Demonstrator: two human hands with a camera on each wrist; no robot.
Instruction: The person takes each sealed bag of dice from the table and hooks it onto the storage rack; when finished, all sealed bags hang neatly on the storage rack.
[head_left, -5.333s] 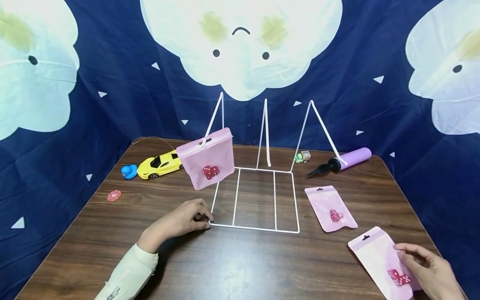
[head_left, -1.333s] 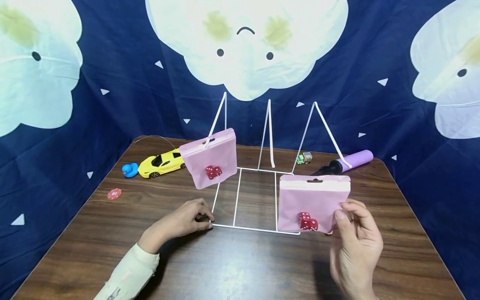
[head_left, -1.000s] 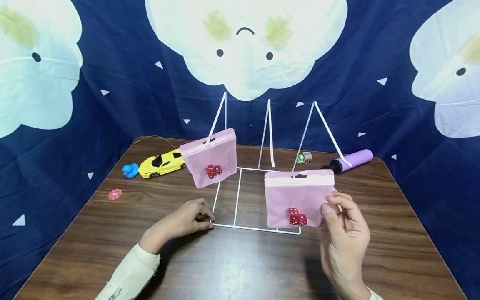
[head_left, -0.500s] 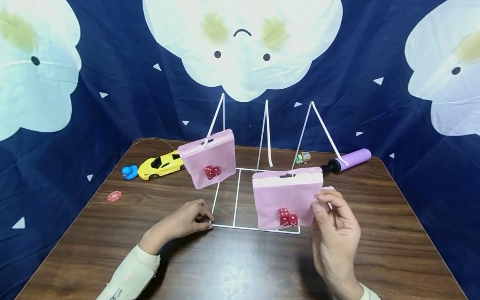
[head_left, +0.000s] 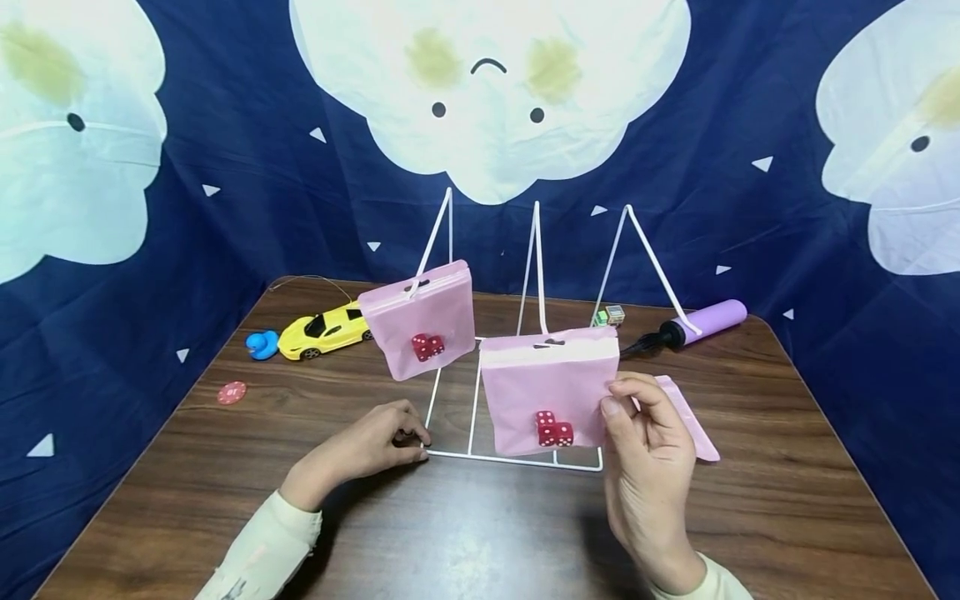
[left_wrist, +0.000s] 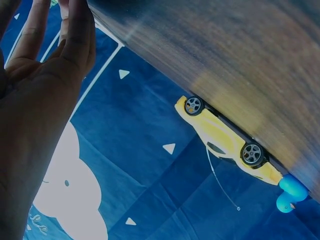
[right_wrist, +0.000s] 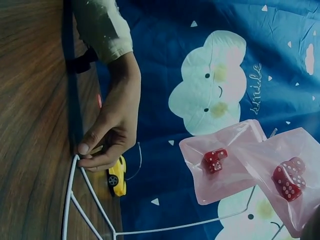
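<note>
My right hand (head_left: pixel 651 479) pinches the right edge of a pink zip bag (head_left: pixel 513 396) between thumb and fingers. Several red dice (head_left: pixel 555 431) show through its lower part. The bag is upright, and its top edge covers the tip of the middle arm (head_left: pixel 540 275) of a white wire rack (head_left: pixel 510 457). Whether that tip is in the hang hole cannot be seen. A second pink bag (head_left: pixel 390 321) with red dice (right_wrist: pixel 215 160) hangs from the rack's left arm. With thumb and fingertips, my left hand (head_left: pixel 371 442) holds the rack's front left corner on the table.
Another pink bag (head_left: pixel 688 427) lies on the table, partly behind my right hand. The rack's right arm (head_left: pixel 660 267) hangs above a purple pump (head_left: pixel 712 318). A toy truck (head_left: pixel 613 315), yellow car (head_left: pixel 326 329), blue duck (head_left: pixel 262 345) and red chip (head_left: pixel 232 392) lie around.
My right hand picked up the pink bag from the table's front right, raised it and carried it left to the rack's middle arm. My left hand has stayed at the rack's corner.
</note>
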